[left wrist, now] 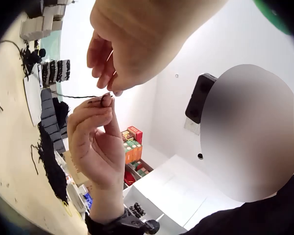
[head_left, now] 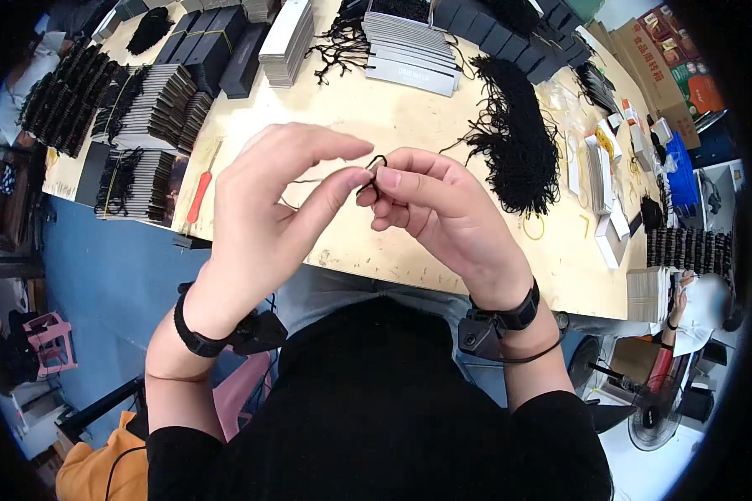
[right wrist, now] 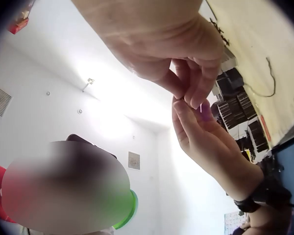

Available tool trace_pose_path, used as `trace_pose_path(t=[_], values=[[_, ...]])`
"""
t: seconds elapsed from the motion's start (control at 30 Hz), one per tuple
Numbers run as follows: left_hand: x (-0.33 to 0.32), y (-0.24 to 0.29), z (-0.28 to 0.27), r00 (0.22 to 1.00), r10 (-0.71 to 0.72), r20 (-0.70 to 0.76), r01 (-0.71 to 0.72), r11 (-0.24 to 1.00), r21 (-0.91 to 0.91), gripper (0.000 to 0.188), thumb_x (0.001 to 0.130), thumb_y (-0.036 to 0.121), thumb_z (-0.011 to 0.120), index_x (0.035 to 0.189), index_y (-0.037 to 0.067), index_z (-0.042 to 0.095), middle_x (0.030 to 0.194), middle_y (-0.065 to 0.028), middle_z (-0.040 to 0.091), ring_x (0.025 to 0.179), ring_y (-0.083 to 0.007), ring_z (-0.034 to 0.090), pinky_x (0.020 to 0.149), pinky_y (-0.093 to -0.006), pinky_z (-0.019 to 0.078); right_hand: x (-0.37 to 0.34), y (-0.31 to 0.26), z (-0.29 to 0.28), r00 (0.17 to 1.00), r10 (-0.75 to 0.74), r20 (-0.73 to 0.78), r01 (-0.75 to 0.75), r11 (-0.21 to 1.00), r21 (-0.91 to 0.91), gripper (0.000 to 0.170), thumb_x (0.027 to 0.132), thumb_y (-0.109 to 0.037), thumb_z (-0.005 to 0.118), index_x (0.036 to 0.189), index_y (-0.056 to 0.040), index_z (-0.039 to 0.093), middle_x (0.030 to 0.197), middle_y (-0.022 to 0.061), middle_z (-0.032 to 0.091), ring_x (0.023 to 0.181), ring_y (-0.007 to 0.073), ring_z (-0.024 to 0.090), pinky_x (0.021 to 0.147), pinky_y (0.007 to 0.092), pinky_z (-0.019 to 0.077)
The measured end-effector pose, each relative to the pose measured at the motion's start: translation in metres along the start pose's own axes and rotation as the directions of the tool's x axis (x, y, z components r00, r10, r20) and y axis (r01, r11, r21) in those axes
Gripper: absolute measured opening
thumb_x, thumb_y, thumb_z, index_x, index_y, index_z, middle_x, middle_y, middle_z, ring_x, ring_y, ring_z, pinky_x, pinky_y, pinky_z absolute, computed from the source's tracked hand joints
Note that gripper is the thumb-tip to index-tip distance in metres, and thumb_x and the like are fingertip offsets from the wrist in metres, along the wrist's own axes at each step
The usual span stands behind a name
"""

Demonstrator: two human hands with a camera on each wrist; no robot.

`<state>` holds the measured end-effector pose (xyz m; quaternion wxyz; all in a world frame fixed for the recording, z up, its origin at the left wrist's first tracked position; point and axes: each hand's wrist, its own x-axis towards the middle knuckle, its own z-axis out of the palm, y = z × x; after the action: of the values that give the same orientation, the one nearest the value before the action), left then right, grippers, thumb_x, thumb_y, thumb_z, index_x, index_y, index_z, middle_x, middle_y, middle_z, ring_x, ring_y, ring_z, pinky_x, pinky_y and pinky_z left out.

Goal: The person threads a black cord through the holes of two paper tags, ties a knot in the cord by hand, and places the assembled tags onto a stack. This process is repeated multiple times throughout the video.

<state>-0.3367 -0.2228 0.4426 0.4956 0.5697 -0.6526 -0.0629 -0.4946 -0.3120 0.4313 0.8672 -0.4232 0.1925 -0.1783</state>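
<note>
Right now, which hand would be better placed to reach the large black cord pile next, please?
Probably the right hand, nearer the cord pile, though it pinches a dark cord; the left hand is farther off.

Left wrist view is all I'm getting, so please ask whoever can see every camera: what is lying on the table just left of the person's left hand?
Observer: A red tool, near the front edge of the table; the left hand is to its right.
Operator: Thanks. I see the right hand pinching a cord. What's on the left wrist itself?
Observer: A black strap.
Operator: And to the right of the right arm?
Observer: A fan, at the lower right of the head view.
</note>
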Motion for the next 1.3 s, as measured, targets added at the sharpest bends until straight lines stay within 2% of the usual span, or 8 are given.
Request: trace_pose_path(t=[0.13,0.3,0.43,0.47,0.5,0.6,1.07,1.3], values=[[-0.009,-0.004,0.004,0.999,0.027,0.029,-0.028,0.999,0.038,0.021,0.067,-0.003,0.067,0.087,0.003,0.063,0.082,-0.0061,0.063,0.074,-0.0171,0.059,0.065,-0.0266,0.0449,0.002,0.002,0.000,1.000,-0.003,-0.010,0.003,1.000,0.001,0.016,0.085,-0.015,0.056,0.089,0.0005,0.059,0.084,0.0069,0.061,0.074,0.0115,0.060,0.070,0.0232,0.0497],[-0.008,-0.007,0.006,0.929,0.370,-0.017,-0.339,0.867,0.365,0.021,0.062,-0.005,0.067,0.079,0.003,0.061,0.079,-0.0071,0.062,0.073,-0.0197,0.059,0.061,-0.0277,0.0451,0.006,0.007,0.004,0.997,-0.051,-0.061,0.060,0.986,0.153,0.011,0.084,-0.011,0.058,0.088,-0.0009,0.057,0.081,0.0045,0.060,0.074,0.0105,0.059,0.070,0.0226,0.0500],[-0.014,-0.006,0.010,0.937,0.348,-0.025,-0.326,0.899,0.292,0.022,0.069,-0.003,0.065,0.090,0.002,0.059,0.086,-0.0080,0.062,0.078,-0.0182,0.059,0.067,-0.0269,0.0466,0.007,0.009,0.006,0.992,-0.104,-0.065,0.113,0.982,0.154,0.010,0.082,-0.010,0.060,0.087,-0.0026,0.056,0.081,0.0035,0.060,0.073,0.0094,0.058,0.066,0.0212,0.0486],[-0.017,-0.002,0.018,0.988,0.032,-0.154,-0.050,0.992,-0.112,0.021,0.073,-0.002,0.063,0.093,0.001,0.057,0.087,-0.0076,0.062,0.080,-0.0170,0.060,0.070,-0.0268,0.0473,0.006,0.008,0.006,0.990,-0.126,-0.067,0.134,0.982,0.134,0.010,0.081,-0.010,0.061,0.087,-0.0032,0.056,0.081,0.0034,0.060,0.071,0.0086,0.057,0.064,0.0204,0.0471],[-0.019,0.000,0.022,0.941,-0.307,-0.140,0.195,0.834,-0.516,0.021,0.077,-0.001,0.061,0.097,0.000,0.056,0.087,-0.0072,0.061,0.081,-0.0158,0.060,0.073,-0.0267,0.0480,0.006,0.007,0.007,0.987,-0.148,-0.068,0.155,0.981,0.114,0.010,0.080,-0.010,0.062,0.086,-0.0037,0.056,0.082,0.0034,0.060,0.070,0.0078,0.056,0.061,0.0196,0.0457],[-0.018,0.001,0.018,0.919,-0.374,0.122,0.345,0.616,-0.708,0.023,0.081,-0.001,0.058,0.103,-0.002,0.052,0.093,-0.0083,0.061,0.088,-0.0136,0.059,0.081,-0.0258,0.0465,0.006,0.007,0.007,0.986,-0.153,-0.063,0.158,0.984,0.082,0.011,0.078,-0.008,0.064,0.085,-0.0041,0.056,0.083,0.0035,0.061,0.069,0.0064,0.055,0.059,0.0187,0.0430],[-0.019,0.010,0.016,0.919,-0.393,0.033,0.369,0.828,-0.422,0.019,0.078,-0.003,0.060,0.097,-0.002,0.057,0.089,-0.0055,0.061,0.081,-0.0098,0.058,0.074,-0.0213,0.0464,0.001,0.009,0.012,0.963,-0.255,-0.082,0.260,0.964,0.051,0.010,0.078,-0.005,0.064,0.084,-0.0033,0.056,0.083,0.0049,0.061,0.068,0.0062,0.053,0.060,0.0184,0.0424],[-0.019,0.010,0.017,0.981,-0.182,-0.072,0.161,0.958,-0.236,0.012,0.079,-0.004,0.058,0.091,-0.002,0.058,0.087,-0.0067,0.061,0.078,-0.0108,0.059,0.068,-0.0219,0.0485,0.001,0.012,0.009,0.936,-0.333,-0.112,0.340,0.939,0.051,0.009,0.078,-0.004,0.063,0.084,-0.0033,0.056,0.086,0.0052,0.061,0.071,0.0067,0.055,0.061,0.0181,0.0433]])
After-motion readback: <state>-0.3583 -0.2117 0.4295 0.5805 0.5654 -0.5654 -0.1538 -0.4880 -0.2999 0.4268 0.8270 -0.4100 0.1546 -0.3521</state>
